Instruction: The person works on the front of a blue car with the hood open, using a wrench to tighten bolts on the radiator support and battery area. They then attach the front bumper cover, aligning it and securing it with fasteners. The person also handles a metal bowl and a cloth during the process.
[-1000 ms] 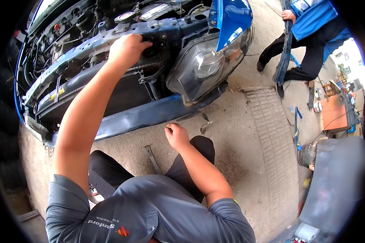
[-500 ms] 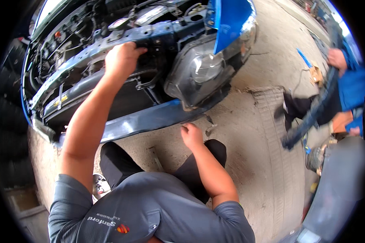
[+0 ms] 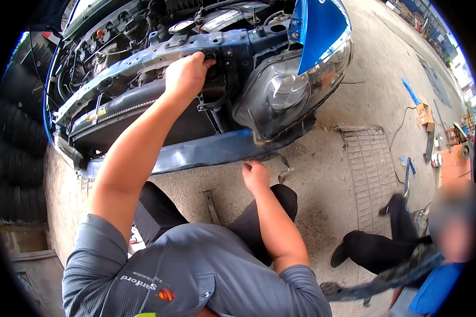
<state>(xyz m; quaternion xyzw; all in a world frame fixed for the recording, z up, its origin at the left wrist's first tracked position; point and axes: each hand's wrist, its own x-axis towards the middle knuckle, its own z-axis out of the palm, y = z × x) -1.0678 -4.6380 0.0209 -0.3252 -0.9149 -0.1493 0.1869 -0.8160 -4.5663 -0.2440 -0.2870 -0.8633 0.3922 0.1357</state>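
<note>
A car's front end stands before me, its bumper skin off. My left hand point(image 3: 186, 75) is closed at the upper radiator support point(image 3: 153, 55), thumb pointing right; whatever its fingers grip is hidden. Below it is the dark radiator point(image 3: 143, 122). Under the clear headlight point(image 3: 285, 92), my right hand point(image 3: 256, 175) is closed with fingertips pinched, just under the lower edge of the blue-grey bumper beam point(image 3: 206, 148). I cannot make out what lies between those fingers. A small bracket-like piece point(image 3: 285, 171) hangs beside this hand.
A blue fender point(image 3: 322, 42) juts out above the headlight. At lower right, another person in blue carries a long dark strip point(image 3: 386, 277). A metal tool point(image 3: 211, 207) lies between my knees. A floor grate point(image 3: 367, 164) and a cardboard box point(image 3: 424, 115) are to the right.
The view has shifted, so the car sits farther right. The other person has moved from the right side to the lower right with the dark strip. Both my hands stay in nearly the same places.
</note>
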